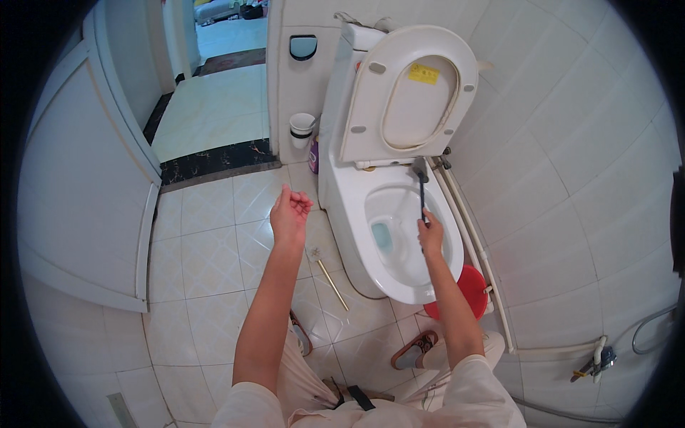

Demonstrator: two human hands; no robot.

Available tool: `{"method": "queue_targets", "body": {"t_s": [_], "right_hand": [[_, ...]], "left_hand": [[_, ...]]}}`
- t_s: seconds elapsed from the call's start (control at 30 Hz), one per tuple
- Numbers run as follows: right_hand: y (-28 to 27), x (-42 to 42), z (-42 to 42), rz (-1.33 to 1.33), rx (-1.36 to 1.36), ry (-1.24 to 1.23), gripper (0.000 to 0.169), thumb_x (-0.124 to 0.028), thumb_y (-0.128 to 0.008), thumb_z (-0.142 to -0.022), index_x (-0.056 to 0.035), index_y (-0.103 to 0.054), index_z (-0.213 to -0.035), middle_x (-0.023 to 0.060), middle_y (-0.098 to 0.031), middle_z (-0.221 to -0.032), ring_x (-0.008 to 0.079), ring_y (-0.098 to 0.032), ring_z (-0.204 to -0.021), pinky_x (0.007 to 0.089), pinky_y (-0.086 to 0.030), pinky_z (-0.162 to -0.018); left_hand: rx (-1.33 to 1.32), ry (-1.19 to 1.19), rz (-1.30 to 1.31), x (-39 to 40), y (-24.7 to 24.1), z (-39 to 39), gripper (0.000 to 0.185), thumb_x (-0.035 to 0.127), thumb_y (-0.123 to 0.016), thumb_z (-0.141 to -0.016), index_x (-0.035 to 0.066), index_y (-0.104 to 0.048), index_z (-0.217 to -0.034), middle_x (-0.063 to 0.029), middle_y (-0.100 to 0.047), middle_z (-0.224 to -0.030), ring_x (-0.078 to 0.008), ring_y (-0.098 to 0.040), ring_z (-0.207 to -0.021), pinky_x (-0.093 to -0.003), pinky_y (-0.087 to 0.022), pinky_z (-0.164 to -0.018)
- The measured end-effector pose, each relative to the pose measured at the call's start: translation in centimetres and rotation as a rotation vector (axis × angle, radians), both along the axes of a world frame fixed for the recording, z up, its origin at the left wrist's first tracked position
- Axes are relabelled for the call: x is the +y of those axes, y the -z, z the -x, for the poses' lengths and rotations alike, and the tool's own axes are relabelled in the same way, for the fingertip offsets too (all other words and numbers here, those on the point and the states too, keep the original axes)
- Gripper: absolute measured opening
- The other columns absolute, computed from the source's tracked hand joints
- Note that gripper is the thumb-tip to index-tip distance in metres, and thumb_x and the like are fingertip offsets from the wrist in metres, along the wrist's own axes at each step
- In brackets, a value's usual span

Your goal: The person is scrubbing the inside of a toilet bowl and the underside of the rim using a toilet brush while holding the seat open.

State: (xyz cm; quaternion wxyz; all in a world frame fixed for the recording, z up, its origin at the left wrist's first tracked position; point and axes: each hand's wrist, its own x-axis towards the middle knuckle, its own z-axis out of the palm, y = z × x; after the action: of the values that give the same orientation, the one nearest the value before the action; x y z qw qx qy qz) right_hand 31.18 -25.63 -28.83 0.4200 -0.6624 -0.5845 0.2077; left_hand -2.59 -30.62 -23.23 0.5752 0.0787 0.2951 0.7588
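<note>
My right hand (431, 234) grips the dark handle of a small brush (422, 187) above the toilet bowl. The brush's grey head is up against the rear right of the toilet rim, by the seat hinge. The white toilet (345, 182) has some bluish water in its bowl. Its seat and lid (364, 107) are raised against the tank. My left hand (291, 209) hovers left of the toilet with its fingers loosely curled and nothing visible in them. Below it, a toilet brush with a gold handle (333, 286) and a pale head lies on the tiled floor.
A red basin (473, 291) sits between the toilet and the right wall, beside white pipes (492, 289). A white cup (301, 128) and a purple bottle (313, 155) are left of the tank. A faucet (602, 359) juts from the wall. The doorway has a black threshold (219, 160).
</note>
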Motion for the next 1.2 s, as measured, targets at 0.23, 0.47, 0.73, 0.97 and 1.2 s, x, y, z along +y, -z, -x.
{"method": "queue_targets", "body": {"t_s": [0.23,0.47,0.73,0.97,1.2], "right_hand": [[-2.2,-6.9,5.8,0.035,-0.016,-0.315,0.039,-0.001,-0.057,-0.078,-0.0056,-0.055,-0.117,0.0145,-0.063,-0.097,0.016,-0.059,-0.072,0.0271,-0.047,-0.067],[-3.4,-3.2,0.1,0.173,0.467,-0.023,0.037,-0.007,-0.053,-0.083,-0.0129,-0.052,-0.12,0.0001,-0.047,-0.06,0.0049,-0.038,-0.042,0.0202,-0.029,-0.035],[-3.7,-0.2,3.9,0.27,0.79,-0.024,0.037,-0.01,-0.054,-0.086,-0.0131,-0.049,-0.122,0.001,-0.048,-0.063,0.006,-0.04,-0.043,0.0198,-0.03,-0.035],[-3.2,-9.6,11.7,0.49,0.755,-0.334,0.04,-0.007,-0.053,-0.084,-0.0088,-0.049,-0.124,0.0019,-0.05,-0.064,0.0052,-0.035,-0.039,0.021,-0.025,-0.035],[-3.4,-6.6,4.8,0.257,0.681,-0.129,0.041,-0.009,-0.052,-0.085,-0.008,-0.045,-0.125,0.0021,-0.05,-0.062,0.0048,-0.035,-0.038,0.0202,-0.024,-0.033]], "left_hand": [[0.019,-0.033,0.019,-0.3,0.2,0.6,0.03,0.028,-0.048,-0.091,0.007,-0.047,-0.071,-0.0076,-0.055,-0.071,-0.0178,-0.054,-0.066,-0.0292,-0.045,-0.066],[0.0,-0.036,0.013,-0.4,-0.1,0.9,0.03,0.029,-0.049,-0.091,0.007,-0.046,-0.071,-0.0078,-0.055,-0.071,-0.0175,-0.054,-0.065,-0.0294,-0.046,-0.066],[-0.006,-0.025,-0.003,-0.1,0.0,0.5,0.03,0.029,-0.048,-0.091,0.006,-0.047,-0.071,-0.0074,-0.055,-0.071,-0.0174,-0.054,-0.065,-0.0289,-0.045,-0.066],[0.022,-0.012,0.013,0.0,0.7,0.6,0.031,0.03,-0.048,-0.091,0.006,-0.047,-0.071,-0.0075,-0.055,-0.071,-0.0176,-0.054,-0.065,-0.0288,-0.044,-0.065],[0.014,-0.035,0.003,-0.3,0.1,0.9,0.031,0.03,-0.048,-0.091,0.007,-0.047,-0.071,-0.0076,-0.055,-0.072,-0.0176,-0.054,-0.066,-0.0291,-0.045,-0.066]]}}
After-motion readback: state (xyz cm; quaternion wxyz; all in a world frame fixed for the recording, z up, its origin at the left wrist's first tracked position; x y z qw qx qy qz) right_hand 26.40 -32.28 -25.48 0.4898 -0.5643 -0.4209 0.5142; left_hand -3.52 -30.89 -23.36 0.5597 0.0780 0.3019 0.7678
